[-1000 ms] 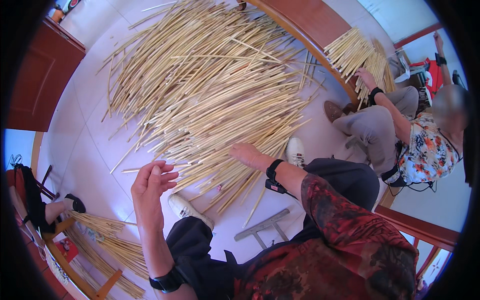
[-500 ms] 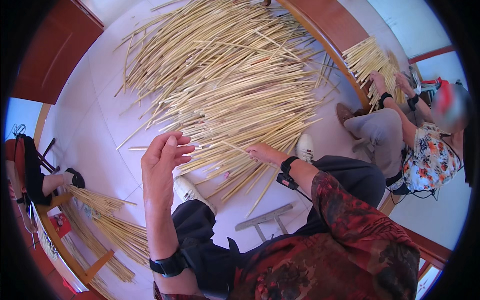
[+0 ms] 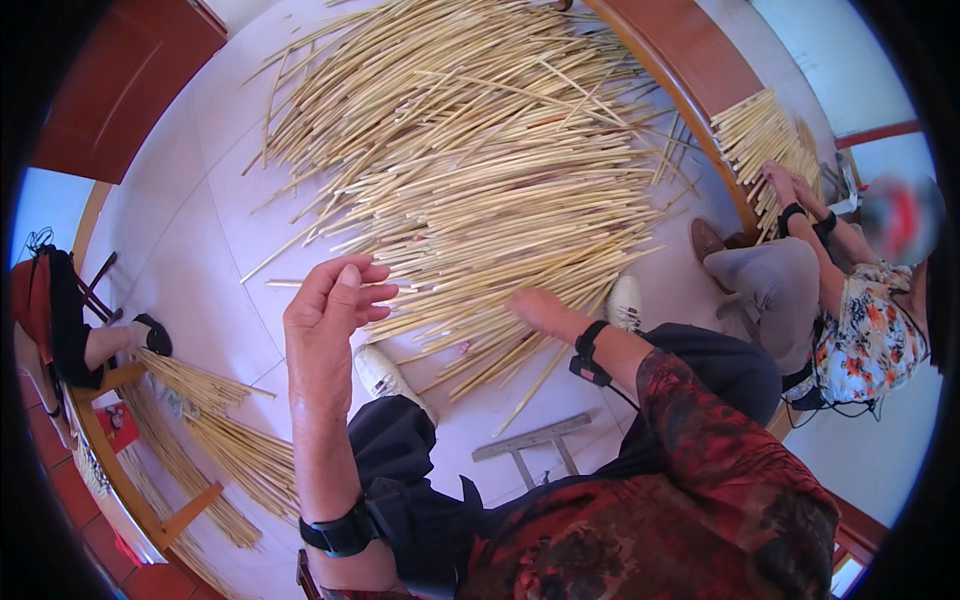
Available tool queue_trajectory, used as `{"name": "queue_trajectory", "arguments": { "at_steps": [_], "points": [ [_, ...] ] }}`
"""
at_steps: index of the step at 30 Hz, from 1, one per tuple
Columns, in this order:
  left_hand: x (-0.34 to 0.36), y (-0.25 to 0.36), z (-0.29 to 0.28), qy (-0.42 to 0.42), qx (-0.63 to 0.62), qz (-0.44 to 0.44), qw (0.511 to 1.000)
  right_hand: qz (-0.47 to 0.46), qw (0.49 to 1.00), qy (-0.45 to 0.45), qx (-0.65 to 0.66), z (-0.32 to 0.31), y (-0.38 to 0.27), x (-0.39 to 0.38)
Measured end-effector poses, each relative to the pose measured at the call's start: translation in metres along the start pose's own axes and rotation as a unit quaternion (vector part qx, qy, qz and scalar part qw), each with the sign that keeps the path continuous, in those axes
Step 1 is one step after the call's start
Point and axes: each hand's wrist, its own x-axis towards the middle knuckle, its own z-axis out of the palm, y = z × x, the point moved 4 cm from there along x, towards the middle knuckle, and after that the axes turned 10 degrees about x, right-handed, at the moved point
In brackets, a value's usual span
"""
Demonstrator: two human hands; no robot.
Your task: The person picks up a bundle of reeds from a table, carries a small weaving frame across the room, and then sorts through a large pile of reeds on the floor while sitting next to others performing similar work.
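My left hand [image 3: 333, 305] is raised left of centre, fingers loosely bent and apart, holding nothing. My right hand [image 3: 540, 312] is low over the near part of a large spread of pale, thin wooden sticks [image 3: 470, 190] on the floor. Its fingertips are blurred against the sticks, so I cannot tell whether they grip one. Loose sticks lie between my shoes [image 3: 385, 380], partly under and around that hand. Below them, near my knees, a grey metal frame [image 3: 520, 440] lies on the tiles.
A co-worker [image 3: 860, 320] sits at right, hands on sticks [image 3: 740, 135] beside a long wooden bench rail [image 3: 660, 85]. At left, another person's leg [image 3: 110, 340] is near a wooden frame [image 3: 130, 480] and bundles of sticks [image 3: 240, 465]. A red door [image 3: 120, 90] stands behind.
My right hand had a stick lifted half a second ago; that stick no longer shows clearly. My left hand rose slightly. The co-worker's hands came together on the sticks. The view shifted.
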Motion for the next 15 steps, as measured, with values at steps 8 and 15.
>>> {"name": "queue_trajectory", "arguments": {
  "at_steps": [8, 15],
  "points": [
    [0.000, -0.003, -0.012, 0.038, -0.015, -0.011, 0.999, -0.009, 0.986, 0.123, -0.113, -0.044, 0.014, 0.022],
    [0.002, -0.001, -0.015, 0.041, 0.004, -0.014, 0.999, -0.012, 0.991, 0.070, -0.118, -0.017, 0.012, -0.004]
  ]
}}
